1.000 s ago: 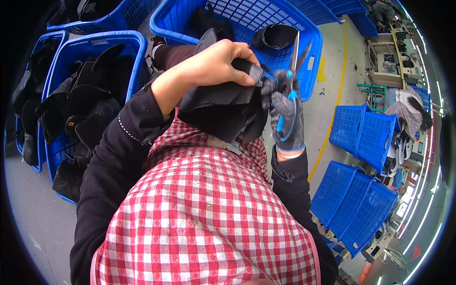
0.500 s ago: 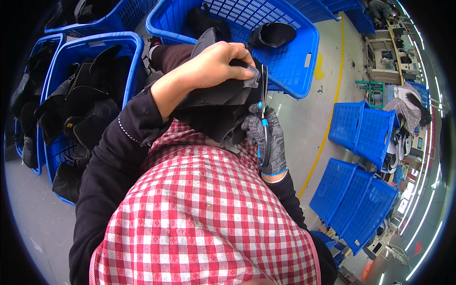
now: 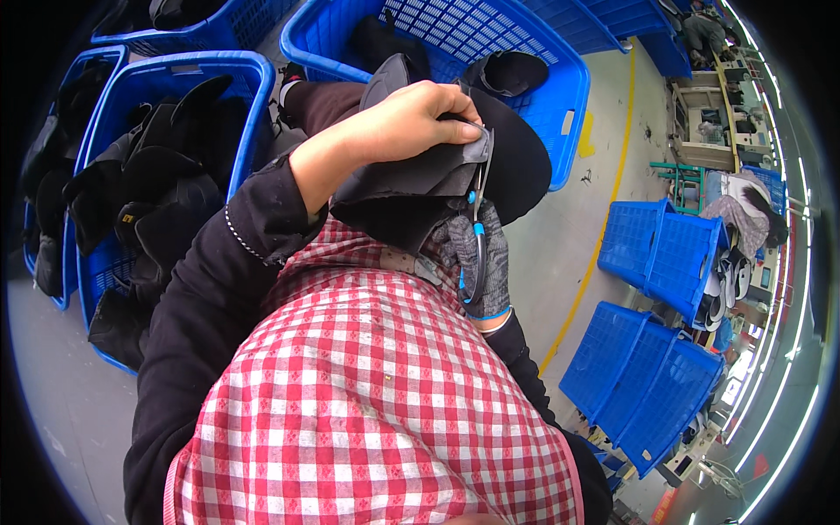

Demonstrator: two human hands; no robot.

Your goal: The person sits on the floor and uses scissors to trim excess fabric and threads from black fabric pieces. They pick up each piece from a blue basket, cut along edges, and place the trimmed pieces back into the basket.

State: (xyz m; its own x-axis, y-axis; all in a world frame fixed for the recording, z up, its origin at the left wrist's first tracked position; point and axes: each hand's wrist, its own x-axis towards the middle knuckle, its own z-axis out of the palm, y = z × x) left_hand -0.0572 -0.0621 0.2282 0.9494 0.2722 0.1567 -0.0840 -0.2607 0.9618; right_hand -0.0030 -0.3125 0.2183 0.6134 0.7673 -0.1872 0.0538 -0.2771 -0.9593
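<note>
Over my lap is a black cap [image 3: 394, 219], its curved brim [image 3: 522, 157] reaching out to the right. My bare left hand [image 3: 407, 122] pinches the grey inner edge of the cap between thumb and fingers. In my right hand [image 3: 492, 262], which wears a grey knit glove, are scissors [image 3: 479, 229] with black and blue handles. Their blades point up and away from me, close against the edge by my left thumb. Whether the blades are parted there I cannot tell. The fingers of my right hand also lie by the cap's lower side.
A blue crate [image 3: 570, 131] with a few dark caps [image 3: 507, 73] stands just ahead. To the left are more blue crates [image 3: 262, 96] heaped with black caps [image 3: 166, 175]. Stacked blue crates [image 3: 612, 359] stand at right, beyond a yellow floor line [image 3: 604, 236].
Both hands, the cap and the scissors have shifted slightly. The cap has turned so its brim now shows at the right. Both grips stay the same.
</note>
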